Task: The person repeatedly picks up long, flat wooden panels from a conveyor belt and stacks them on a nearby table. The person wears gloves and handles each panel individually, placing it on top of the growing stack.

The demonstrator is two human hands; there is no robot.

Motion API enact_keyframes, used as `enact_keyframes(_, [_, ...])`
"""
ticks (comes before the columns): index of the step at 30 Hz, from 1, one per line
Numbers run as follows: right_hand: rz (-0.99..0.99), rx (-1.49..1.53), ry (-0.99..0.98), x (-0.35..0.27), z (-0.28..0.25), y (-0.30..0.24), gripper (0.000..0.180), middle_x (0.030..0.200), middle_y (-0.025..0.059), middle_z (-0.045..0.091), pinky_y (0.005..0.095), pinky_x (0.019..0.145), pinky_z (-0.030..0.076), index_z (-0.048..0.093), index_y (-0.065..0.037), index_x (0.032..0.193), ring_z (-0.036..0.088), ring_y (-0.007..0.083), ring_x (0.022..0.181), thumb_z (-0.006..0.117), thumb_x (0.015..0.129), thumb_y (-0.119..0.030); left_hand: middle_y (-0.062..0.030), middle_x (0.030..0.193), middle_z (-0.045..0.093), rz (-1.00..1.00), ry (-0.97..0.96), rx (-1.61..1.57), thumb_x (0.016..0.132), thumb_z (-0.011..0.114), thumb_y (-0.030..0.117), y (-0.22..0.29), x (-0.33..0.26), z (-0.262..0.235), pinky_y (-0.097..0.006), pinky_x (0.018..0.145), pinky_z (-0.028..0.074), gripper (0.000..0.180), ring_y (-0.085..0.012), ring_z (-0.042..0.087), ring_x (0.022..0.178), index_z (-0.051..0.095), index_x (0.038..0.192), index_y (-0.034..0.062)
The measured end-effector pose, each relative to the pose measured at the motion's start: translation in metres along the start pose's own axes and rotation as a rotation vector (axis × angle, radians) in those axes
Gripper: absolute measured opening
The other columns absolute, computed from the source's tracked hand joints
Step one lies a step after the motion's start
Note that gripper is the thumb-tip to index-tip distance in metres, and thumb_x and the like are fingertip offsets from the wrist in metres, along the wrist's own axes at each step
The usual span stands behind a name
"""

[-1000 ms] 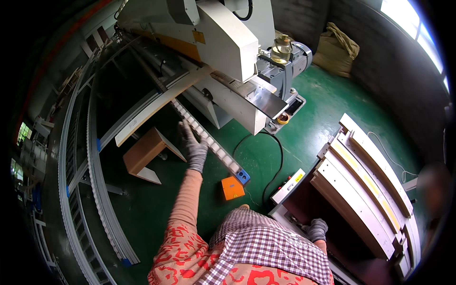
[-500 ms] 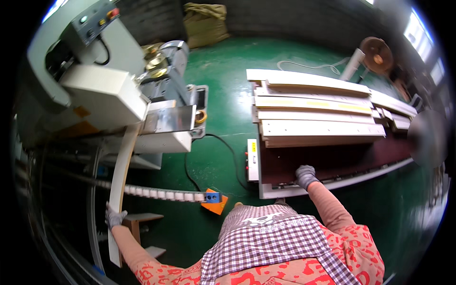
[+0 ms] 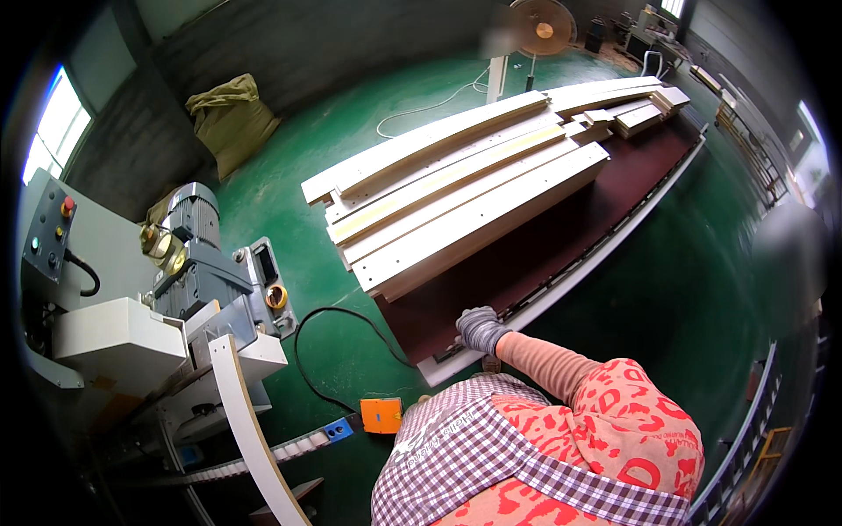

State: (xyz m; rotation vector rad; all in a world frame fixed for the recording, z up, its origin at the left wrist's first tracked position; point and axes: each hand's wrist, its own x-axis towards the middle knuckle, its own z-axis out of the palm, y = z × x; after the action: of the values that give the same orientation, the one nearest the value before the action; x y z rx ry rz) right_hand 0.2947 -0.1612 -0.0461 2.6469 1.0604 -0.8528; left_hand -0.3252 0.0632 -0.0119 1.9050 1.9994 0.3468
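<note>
Gloved right hand [image 3: 481, 330] on dark platform [image 3: 526, 263] beside stacked white boards [image 3: 465, 210].

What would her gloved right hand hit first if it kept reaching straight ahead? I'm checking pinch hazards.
Probably the stack of pale boards. The right hand rests on the dark cart edge, pointing across bare deck toward them; depth is unclear.

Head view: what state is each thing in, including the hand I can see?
Right hand: gloved, resting on the dark platform's edge.
Dark platform: loaded with boards.
White boards: stacked flat, lengthwise.
Curved white strip: lying at the machine.
Fan: too blurred to tell.
</note>
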Motion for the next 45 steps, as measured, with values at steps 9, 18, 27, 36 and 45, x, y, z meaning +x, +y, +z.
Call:
enact_keyframes(9, [-0.664,1.275,-0.127,-0.027,-0.015,-0.016,0.067,0.127,0.0162,0.059,0.0395,0.103,0.045,0.043,-0.005,0.143,0.056,0.0242,0.121,0.056,0.096,-0.05,-0.0215,0.129,0.054,0.441,0.275,0.213,0.046,0.093,0.033,0.191,-0.073,0.012,-0.05,0.103,0.043,0.1,-0.0398,0.05,0.121,0.05,0.132,0.0039])
enact_keyframes(18, [-0.549,2.236,-0.07,-0.054,-0.087,0.038,0.05,0.117,0.0144,0.066,0.0467,0.097,0.053,0.053,-0.001,0.127,0.064,0.0288,0.11,0.062,0.096,-0.039,-0.0147,0.114,0.057,0.985,0.129,0.292,0.048,0.083,0.032,0.474,-0.125,0.104,-0.049,0.099,0.04,0.093,-0.035,0.053,0.111,0.049,0.132,0.0112])
enact_keyframes(27, [-0.006,2.392,0.468,0.009,-0.083,0.201,0.03,0.093,0.0104,0.067,0.0433,0.077,0.061,0.056,-0.002,0.108,0.068,0.0248,0.085,0.065,0.095,-0.028,-0.0149,0.119,0.057,1.277,-0.298,0.614,0.057,0.089,0.044,0.608,-0.141,0.169,-0.052,0.115,0.025,0.118,-0.029,0.056,0.114,0.028,0.15,0.0048])
enact_keyframes(36, [0.26,2.054,0.399,0.051,-0.08,0.289,0.055,0.101,0.0146,0.064,0.0339,0.059,0.06,0.051,0.005,0.12,0.067,0.0205,0.072,0.062,0.095,-0.043,-0.0159,0.115,0.062,1.368,-0.283,0.551,0.06,0.085,0.05,0.654,-0.123,0.234,-0.05,0.114,0.027,0.101,-0.028,0.056,0.116,0.044,0.141,0.0062])
enact_keyframes(45, [0.248,1.52,0.242,0.044,-0.096,0.323,0.051,0.078,0.0126,0.066,0.0301,0.05,0.054,0.058,0.001,0.101,0.066,0.018,0.06,0.058,0.094,-0.05,-0.0167,0.118,0.058,1.299,-0.382,0.641,0.059,0.087,0.045,0.674,-0.118,0.273,-0.045,0.099,0.043,0.106,-0.0323,0.059,0.109,0.039,0.146,0.0113])
